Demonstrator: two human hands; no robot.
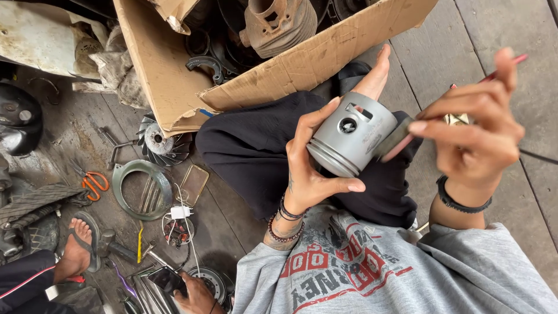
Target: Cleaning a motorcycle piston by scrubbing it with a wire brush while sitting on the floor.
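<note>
Left hand (311,174) curls around a grey engine piston (351,135), raised over the lap with its side pin hole facing up so the right hand (474,125), fingers pinched shut on a thin red tool (407,142), can bring the tip against the piston's end.

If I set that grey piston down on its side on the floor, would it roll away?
Probably. The piston is a smooth metal cylinder, so on its side it likely rolls. It looks rigid and fairly solid; the left hand spreads its fingers around it.
</note>
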